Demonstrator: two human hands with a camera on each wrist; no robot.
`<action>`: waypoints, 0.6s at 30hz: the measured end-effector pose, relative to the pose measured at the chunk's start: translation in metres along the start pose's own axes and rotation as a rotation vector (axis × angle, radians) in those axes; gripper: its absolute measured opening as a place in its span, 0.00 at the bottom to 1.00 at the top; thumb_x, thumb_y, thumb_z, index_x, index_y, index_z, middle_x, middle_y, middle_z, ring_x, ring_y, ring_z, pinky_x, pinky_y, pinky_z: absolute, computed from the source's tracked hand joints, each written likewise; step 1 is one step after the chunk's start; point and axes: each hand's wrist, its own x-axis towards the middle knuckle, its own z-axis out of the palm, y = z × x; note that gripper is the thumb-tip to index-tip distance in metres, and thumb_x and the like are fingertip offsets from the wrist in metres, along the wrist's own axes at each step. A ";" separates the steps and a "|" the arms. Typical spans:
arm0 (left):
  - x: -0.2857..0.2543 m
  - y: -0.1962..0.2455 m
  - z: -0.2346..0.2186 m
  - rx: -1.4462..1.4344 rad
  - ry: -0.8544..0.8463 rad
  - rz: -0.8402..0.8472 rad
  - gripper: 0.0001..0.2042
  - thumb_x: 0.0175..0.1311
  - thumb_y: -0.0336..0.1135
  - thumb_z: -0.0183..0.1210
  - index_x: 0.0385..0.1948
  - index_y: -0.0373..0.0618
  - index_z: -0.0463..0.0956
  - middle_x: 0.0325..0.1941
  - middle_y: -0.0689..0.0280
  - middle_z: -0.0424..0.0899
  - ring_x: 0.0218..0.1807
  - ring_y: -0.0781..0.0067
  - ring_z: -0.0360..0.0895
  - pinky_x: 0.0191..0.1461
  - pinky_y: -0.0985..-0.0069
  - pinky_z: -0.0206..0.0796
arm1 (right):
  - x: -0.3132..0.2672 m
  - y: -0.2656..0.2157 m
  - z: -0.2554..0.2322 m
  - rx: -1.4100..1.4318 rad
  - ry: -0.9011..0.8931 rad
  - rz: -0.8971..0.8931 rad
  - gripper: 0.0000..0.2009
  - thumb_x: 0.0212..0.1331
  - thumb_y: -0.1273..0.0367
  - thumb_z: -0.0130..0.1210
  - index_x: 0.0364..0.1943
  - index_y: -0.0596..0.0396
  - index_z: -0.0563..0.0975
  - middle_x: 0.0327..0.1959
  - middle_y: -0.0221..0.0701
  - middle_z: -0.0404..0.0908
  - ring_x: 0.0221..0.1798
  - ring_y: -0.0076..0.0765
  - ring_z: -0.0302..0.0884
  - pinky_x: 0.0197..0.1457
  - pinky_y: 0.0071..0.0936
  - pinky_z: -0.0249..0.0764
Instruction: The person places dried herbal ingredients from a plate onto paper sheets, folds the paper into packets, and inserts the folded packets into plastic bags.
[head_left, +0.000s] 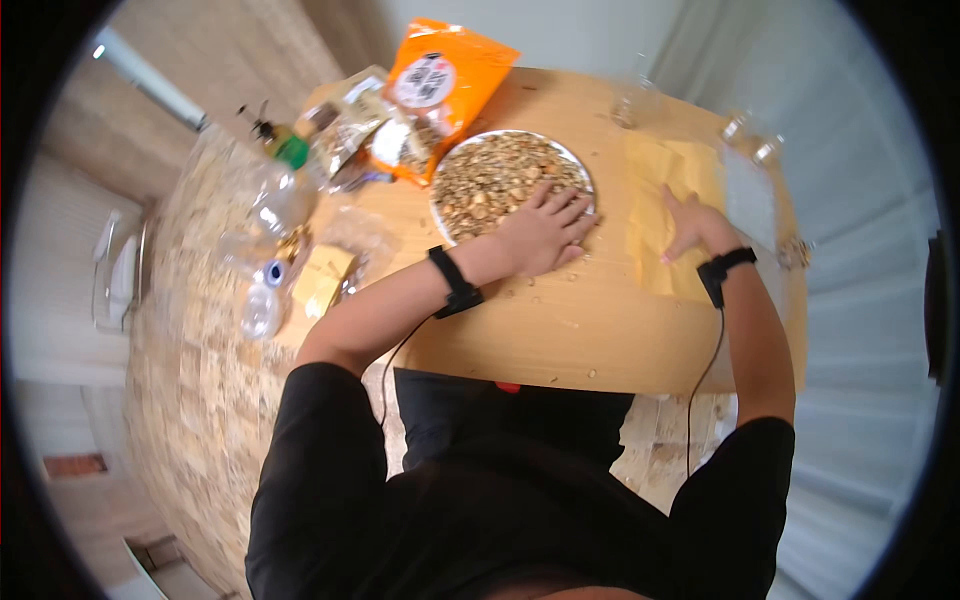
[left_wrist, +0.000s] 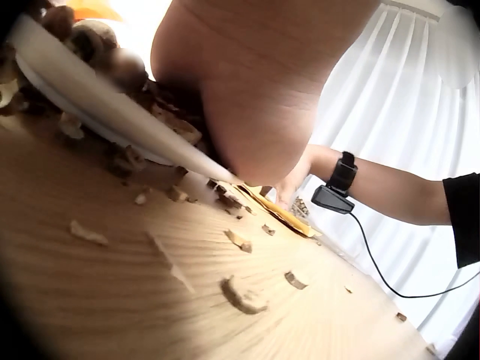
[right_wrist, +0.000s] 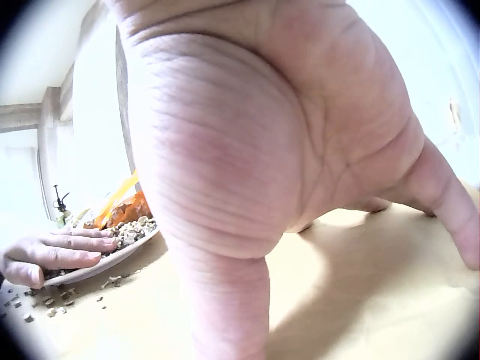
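A white round plate (head_left: 436, 215) is heaped with small dried brown and tan pieces (head_left: 490, 180). My left hand (head_left: 548, 230) lies palm down over the plate's near right part, fingers extended on the pieces. In the left wrist view, the heel of this hand (left_wrist: 255, 127) is at the plate's rim (left_wrist: 112, 112). On the right, my right hand (head_left: 697, 225) rests with spread fingers on flat, creased yellow sheets (head_left: 650, 250). In the right wrist view, its thumb (right_wrist: 229, 307) and fingertips press down on the yellow surface. Neither hand grips anything.
Loose crumbs (left_wrist: 240, 296) lie on the wooden table (head_left: 480, 345) before the plate. Behind it stands an orange bag (head_left: 470, 75) beside clear packets (head_left: 345, 140). Plastic bottles (head_left: 262, 310) and a yellow block (head_left: 322, 280) sit left; glass jars (head_left: 635, 105) stand at the back right.
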 end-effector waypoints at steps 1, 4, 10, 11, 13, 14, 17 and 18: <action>-0.001 -0.002 0.000 -0.021 0.008 0.019 0.27 0.71 0.51 0.37 0.66 0.48 0.58 0.72 0.54 0.55 0.73 0.51 0.51 0.74 0.49 0.35 | 0.001 0.002 0.002 0.019 0.001 -0.012 0.72 0.17 0.54 0.78 0.72 0.48 0.36 0.65 0.74 0.45 0.66 0.71 0.56 0.66 0.41 0.61; -0.007 0.005 -0.019 -0.055 0.061 -0.029 0.26 0.70 0.52 0.38 0.66 0.49 0.59 0.72 0.54 0.54 0.73 0.52 0.50 0.73 0.49 0.36 | 0.001 0.001 0.000 0.120 -0.055 0.008 0.73 0.19 0.61 0.78 0.72 0.45 0.32 0.67 0.74 0.34 0.72 0.68 0.45 0.70 0.39 0.56; -0.052 0.024 -0.086 -0.250 0.189 -0.154 0.21 0.63 0.40 0.52 0.58 0.46 0.67 0.67 0.53 0.61 0.71 0.51 0.54 0.71 0.49 0.46 | -0.015 -0.013 -0.010 0.168 -0.056 0.027 0.72 0.18 0.58 0.77 0.72 0.46 0.35 0.65 0.77 0.36 0.70 0.70 0.50 0.70 0.39 0.56; -0.065 0.021 -0.098 -0.342 0.198 -0.185 0.20 0.60 0.36 0.55 0.55 0.44 0.69 0.65 0.52 0.64 0.69 0.50 0.56 0.70 0.50 0.49 | -0.018 -0.013 -0.010 0.206 -0.042 0.015 0.71 0.19 0.59 0.77 0.72 0.46 0.36 0.65 0.77 0.35 0.70 0.70 0.50 0.70 0.40 0.55; -0.096 0.003 -0.111 -0.302 0.301 -0.254 0.18 0.55 0.26 0.55 0.50 0.40 0.73 0.58 0.53 0.72 0.62 0.48 0.66 0.64 0.57 0.61 | -0.023 -0.016 -0.008 0.260 -0.035 -0.008 0.70 0.20 0.60 0.76 0.72 0.48 0.37 0.65 0.76 0.35 0.72 0.69 0.44 0.71 0.41 0.53; -0.112 -0.012 -0.113 -0.252 0.313 -0.294 0.17 0.55 0.25 0.54 0.48 0.39 0.73 0.57 0.53 0.73 0.60 0.48 0.69 0.62 0.60 0.64 | -0.021 -0.014 -0.004 0.242 -0.005 -0.008 0.69 0.21 0.60 0.76 0.72 0.50 0.37 0.66 0.74 0.37 0.73 0.68 0.41 0.72 0.41 0.51; -0.159 -0.058 -0.120 -0.201 0.135 -0.517 0.19 0.53 0.22 0.53 0.51 0.39 0.73 0.58 0.53 0.73 0.60 0.51 0.70 0.63 0.63 0.64 | -0.023 -0.001 0.001 0.206 0.044 -0.089 0.66 0.23 0.60 0.75 0.72 0.54 0.40 0.69 0.67 0.43 0.74 0.66 0.38 0.73 0.42 0.48; -0.176 -0.076 -0.113 -0.137 0.123 -0.548 0.20 0.53 0.22 0.53 0.52 0.40 0.73 0.58 0.54 0.73 0.60 0.51 0.69 0.63 0.63 0.63 | -0.024 0.001 0.002 0.193 0.062 -0.164 0.64 0.26 0.61 0.74 0.71 0.56 0.43 0.70 0.62 0.46 0.74 0.64 0.37 0.74 0.42 0.46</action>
